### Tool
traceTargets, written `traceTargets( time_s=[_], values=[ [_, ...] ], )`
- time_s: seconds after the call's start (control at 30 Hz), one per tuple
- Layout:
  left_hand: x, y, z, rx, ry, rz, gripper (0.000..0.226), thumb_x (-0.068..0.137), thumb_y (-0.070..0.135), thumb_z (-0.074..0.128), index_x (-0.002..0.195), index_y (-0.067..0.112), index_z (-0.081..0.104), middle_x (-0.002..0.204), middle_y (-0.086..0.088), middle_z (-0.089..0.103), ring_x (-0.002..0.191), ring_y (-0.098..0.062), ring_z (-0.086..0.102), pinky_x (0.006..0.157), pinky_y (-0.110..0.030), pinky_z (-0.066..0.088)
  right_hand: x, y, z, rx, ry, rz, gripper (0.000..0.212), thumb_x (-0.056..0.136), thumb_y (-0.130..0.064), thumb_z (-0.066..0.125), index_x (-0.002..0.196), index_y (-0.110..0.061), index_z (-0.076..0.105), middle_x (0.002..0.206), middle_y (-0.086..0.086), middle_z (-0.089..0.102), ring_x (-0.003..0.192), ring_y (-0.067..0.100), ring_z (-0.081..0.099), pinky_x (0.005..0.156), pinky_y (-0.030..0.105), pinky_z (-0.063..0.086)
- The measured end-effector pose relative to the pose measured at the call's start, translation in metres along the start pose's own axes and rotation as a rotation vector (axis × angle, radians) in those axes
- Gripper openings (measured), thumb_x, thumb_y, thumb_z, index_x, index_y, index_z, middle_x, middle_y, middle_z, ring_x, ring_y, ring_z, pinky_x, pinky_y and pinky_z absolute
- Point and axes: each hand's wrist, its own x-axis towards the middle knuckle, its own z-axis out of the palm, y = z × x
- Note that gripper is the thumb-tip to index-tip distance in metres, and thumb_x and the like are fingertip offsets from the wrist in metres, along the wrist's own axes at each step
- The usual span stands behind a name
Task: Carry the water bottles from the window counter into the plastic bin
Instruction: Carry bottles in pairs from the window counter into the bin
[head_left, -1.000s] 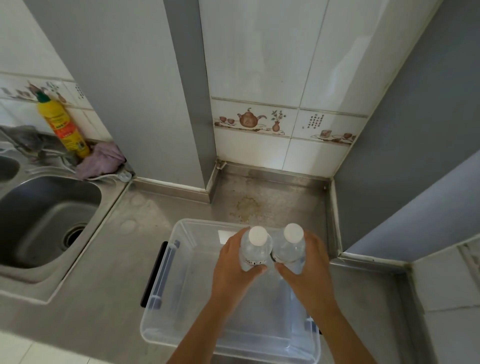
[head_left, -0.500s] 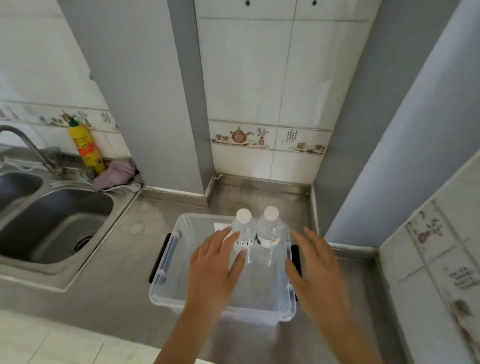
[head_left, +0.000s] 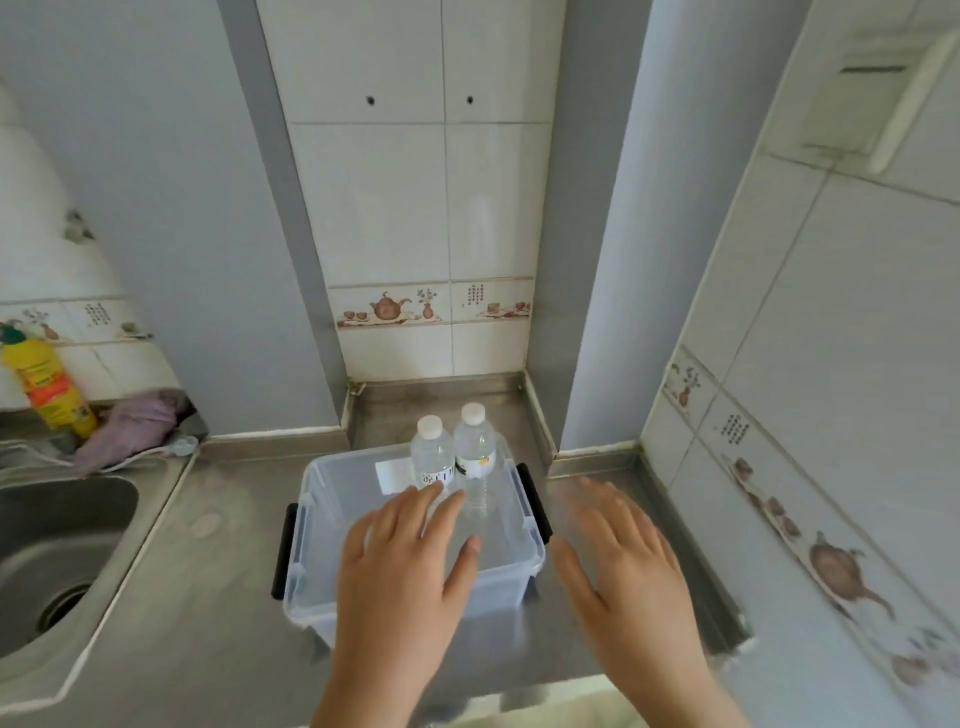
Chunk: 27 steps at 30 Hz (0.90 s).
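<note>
left hand (head_left: 405, 571): palm down, fingers spread, empty | right hand (head_left: 623, 561): palm down, fingers spread, empty

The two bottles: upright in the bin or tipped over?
Upright. Both bottles stand side by side at the far end of the bin, white caps on top. Neither hand touches them.

Two clear water bottles (head_left: 457, 457) with white caps stand upright, side by side and touching, at the far end of a clear plastic bin (head_left: 311, 519) with black handles on a steel counter (head_left: 208, 597). The left hand (head_left: 400, 577) hovers spread over the bin; the right hand (head_left: 628, 561), fingers apart, hovers just beside it.
</note>
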Motion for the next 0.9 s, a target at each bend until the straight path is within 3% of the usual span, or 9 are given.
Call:
traceTargets(
  time_s=[0.33,0.9],
  values=[
    [-0.057,0.008,-0.024,-0.175,-0.056,0.244,0.045,0.087,0.047,0.046,0.109,0.019,0.073,0.113,-0.001,0.071,0.096,-0.025,0.07,0.079,-0.041,0.055,-0.108,-0.034,-0.039,-0.183,0.012,0.227,0.042,0.09,-0.046,0.041,0.122,-0.026,0.06,0.131,-0.003,0.06,0.126,0.022,0.051,0.098,0.043,0.045],
    [-0.108,0.147,-0.015,-0.437,-0.289,0.703,0.051,0.088,0.053,0.042,0.114,0.022,0.072,0.118,-0.001,0.072,0.106,-0.023,0.068,0.085,-0.045,0.056,-0.243,-0.011,-0.135,-0.374,0.174,0.729,0.045,0.092,-0.05,0.034,0.121,-0.028,0.059,0.133,-0.004,0.058,0.126,0.022,0.051,0.098,0.04,0.044]
  ],
)
